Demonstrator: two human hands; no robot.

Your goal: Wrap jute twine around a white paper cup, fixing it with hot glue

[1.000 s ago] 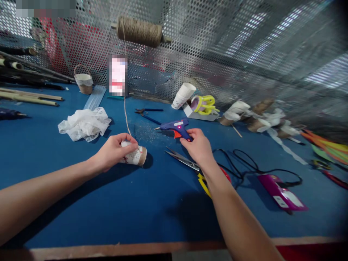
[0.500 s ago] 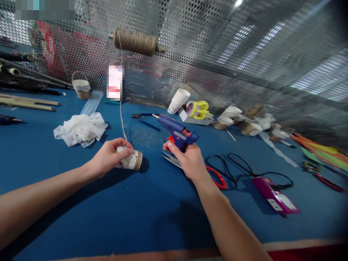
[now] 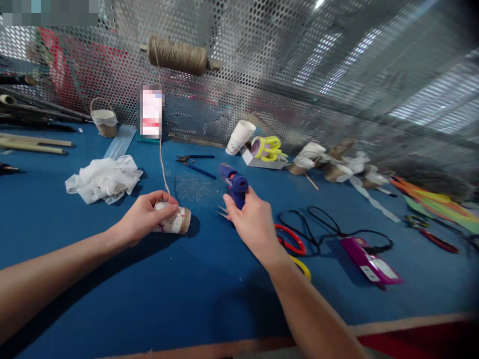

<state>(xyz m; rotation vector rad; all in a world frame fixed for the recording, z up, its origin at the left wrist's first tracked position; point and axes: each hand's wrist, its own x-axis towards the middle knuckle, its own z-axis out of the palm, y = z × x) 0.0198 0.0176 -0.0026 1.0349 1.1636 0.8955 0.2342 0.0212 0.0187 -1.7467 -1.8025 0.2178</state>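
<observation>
My left hand [image 3: 144, 219] is closed on a paper cup [image 3: 175, 223] lying on its side on the blue table, its lower part wound with twine. A strand of twine [image 3: 161, 162] runs up from the cup to a jute spool [image 3: 176, 55] hung on the mesh wall. In my right hand [image 3: 251, 224] is a blue glue gun [image 3: 232, 185], gripped by the handle and lifted off the table, its nozzle pointing away from me. Scissors with red and yellow handles [image 3: 292, 245] lie just behind that hand.
A crumpled white plastic sheet [image 3: 102, 178] lies to the left, pliers [image 3: 194, 162] at the back middle. Stacked paper cups [image 3: 239, 136], a tape tray [image 3: 266, 151] and wrapped cups stand along the mesh wall. A black cord [image 3: 325, 228] leads to a purple power strip [image 3: 370, 260].
My right hand picked the glue gun up from the table and turned it, so its nozzle now points away. The left hand kept its grip on the cup.
</observation>
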